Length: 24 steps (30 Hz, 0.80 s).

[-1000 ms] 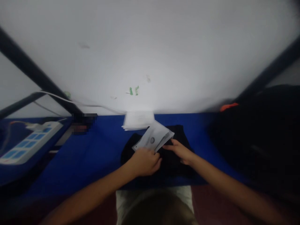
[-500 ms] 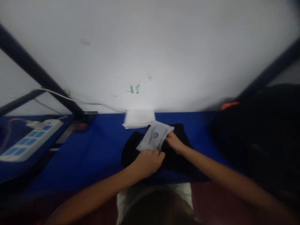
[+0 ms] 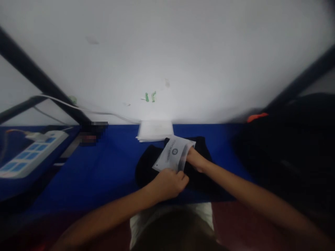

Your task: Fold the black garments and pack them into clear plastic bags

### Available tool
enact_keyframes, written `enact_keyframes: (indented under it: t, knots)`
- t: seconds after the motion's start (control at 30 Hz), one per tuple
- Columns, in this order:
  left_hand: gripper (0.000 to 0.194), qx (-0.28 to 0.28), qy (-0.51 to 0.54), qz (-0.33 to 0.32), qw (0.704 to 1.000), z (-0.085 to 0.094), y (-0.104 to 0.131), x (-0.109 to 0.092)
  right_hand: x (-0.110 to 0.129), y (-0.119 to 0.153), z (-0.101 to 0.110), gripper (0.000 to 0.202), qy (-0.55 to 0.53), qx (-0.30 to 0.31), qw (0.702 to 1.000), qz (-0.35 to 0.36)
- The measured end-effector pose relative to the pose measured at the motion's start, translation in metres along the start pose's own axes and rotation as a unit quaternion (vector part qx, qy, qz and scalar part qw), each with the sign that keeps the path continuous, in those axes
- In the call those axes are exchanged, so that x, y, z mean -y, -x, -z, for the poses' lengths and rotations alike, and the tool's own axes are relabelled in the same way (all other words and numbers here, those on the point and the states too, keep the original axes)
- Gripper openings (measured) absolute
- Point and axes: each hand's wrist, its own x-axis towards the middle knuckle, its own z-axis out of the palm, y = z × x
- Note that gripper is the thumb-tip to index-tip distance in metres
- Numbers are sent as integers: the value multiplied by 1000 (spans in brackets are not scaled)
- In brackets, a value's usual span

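Head cam, ctr of frame: L hand (image 3: 169,183) has its grip closed on the near edge of a translucent printed bag (image 3: 171,153). R hand (image 3: 196,158) has its fingers inside the bag's opening, right side; can't tell how wide that grip is. Bag's over black cloth (image 3: 149,165) on the blue bench (image 3: 104,167), w/ white sheets (image 3: 155,130) just above and a power strip (image 3: 34,153) at lower left.

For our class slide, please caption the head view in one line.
Left hand holds a printed translucent bag; right fingers reach into its open end.
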Motion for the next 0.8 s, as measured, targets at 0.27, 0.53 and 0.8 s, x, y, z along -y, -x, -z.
enact_keyframes:
  t: [0.27, 0.53, 0.8]
  knots:
    - [19, -37, 36, -3, 999, 12, -19, -8, 3, 1, -21, 33, -34, -72, 996, -36]
    - [42, -279, 261, 332, 862, 17, 10, 48, 6, 13, 8, 35, -119, -84, 988, -46]
    - [47, -172, 721, 374, 557, 0, -5, 62, 7, 18, 6, 35, -231, 50, 967, -93]
